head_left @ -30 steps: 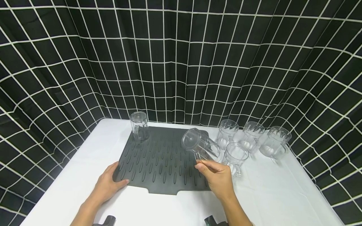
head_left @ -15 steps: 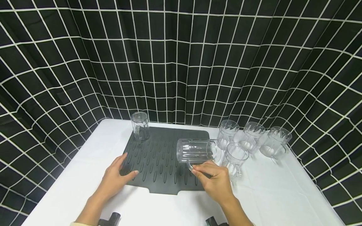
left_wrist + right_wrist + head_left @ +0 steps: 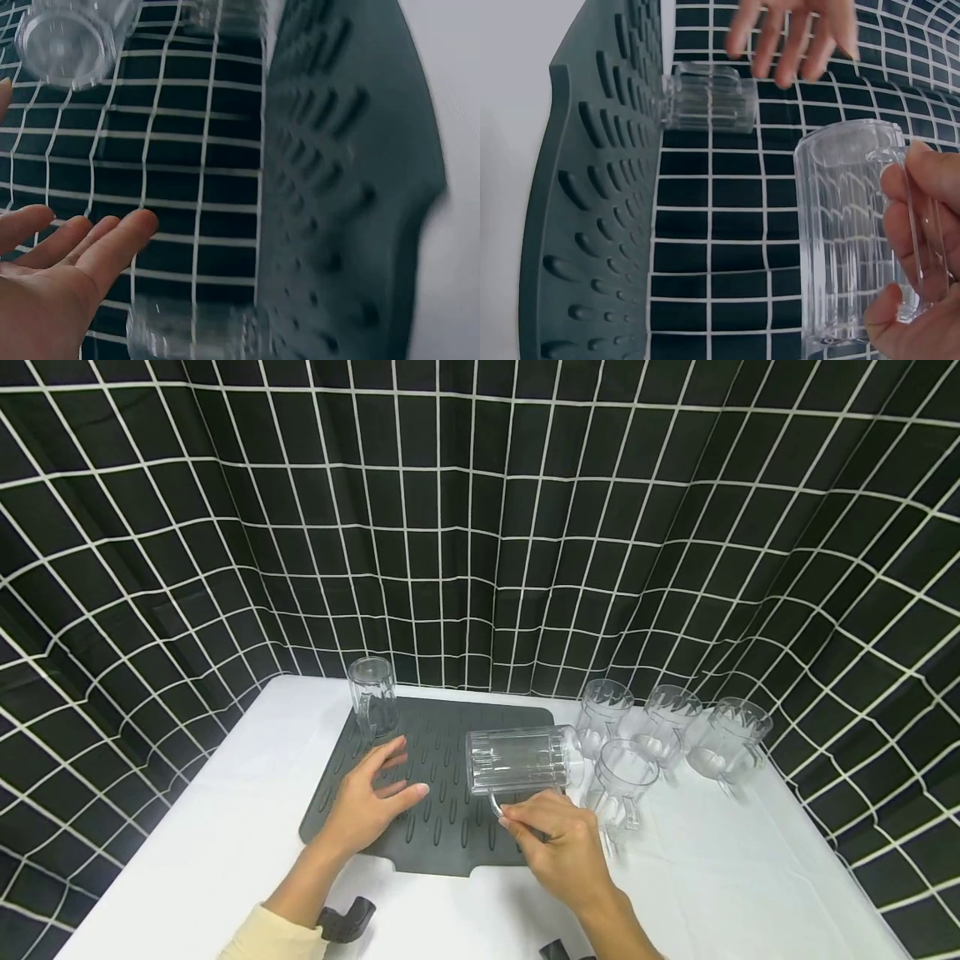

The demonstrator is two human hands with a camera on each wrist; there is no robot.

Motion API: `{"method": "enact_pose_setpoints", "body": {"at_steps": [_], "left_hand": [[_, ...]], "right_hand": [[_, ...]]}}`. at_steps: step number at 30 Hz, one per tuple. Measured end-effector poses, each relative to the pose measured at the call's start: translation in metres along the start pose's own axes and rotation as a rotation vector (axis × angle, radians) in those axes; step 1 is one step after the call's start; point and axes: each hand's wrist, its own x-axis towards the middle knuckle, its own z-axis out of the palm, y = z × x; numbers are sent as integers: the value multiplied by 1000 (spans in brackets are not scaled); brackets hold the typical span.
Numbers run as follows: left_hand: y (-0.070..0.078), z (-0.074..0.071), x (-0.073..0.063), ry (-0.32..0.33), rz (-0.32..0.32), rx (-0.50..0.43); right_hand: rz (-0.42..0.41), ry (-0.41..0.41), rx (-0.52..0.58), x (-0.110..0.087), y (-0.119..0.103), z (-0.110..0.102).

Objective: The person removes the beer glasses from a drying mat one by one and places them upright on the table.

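My right hand point(image 3: 562, 847) grips the handle of a clear mug point(image 3: 517, 762), which is held sideways above the right part of a dark grey ridged mat point(image 3: 431, 852). In the right wrist view the fingers curl round that mug's handle, beside its fluted wall point(image 3: 844, 240). Over the left part of the mat hovers my left hand point(image 3: 367, 802), fingers spread and touching nothing. Another clear mug point(image 3: 373, 697) stands upside down at the mat's back left corner, just beyond the left fingertips.
Several clear mugs stand upright on the white table point(image 3: 750, 860) to the right; the nearest mug point(image 3: 626, 777) is close to my right hand. A black curtain point(image 3: 465, 527) with white grid lines encloses the back and sides. Dark wrist mounts point(image 3: 348, 920) show at the lower edge.
The held mug has turned from tilted, base up to the left, to lying level on its side. My left hand has left the mat's left edge and moved right and upward over it.
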Motion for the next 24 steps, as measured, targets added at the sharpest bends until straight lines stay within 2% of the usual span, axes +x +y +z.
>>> {"method": "enact_pose_setpoints", "body": {"at_steps": [4,8,15,18,24], "left_hand": [[9,16,9,-19,30,-83],[14,28,14,-45,58,-126],[16,38,18,-94,56,-215],[16,40,19,-106,33,-240],[17,40,18,-140,-66,-231]], "right_hand": [[-16,-17,-34,-1,-3,3],[-7,-39,-41,-2,-7,6],[-20,-26,-52,-5,-9,12],[-23,-42,-54,-6,-9,13],[-1,-101,-65,-6,-7,10]]}}
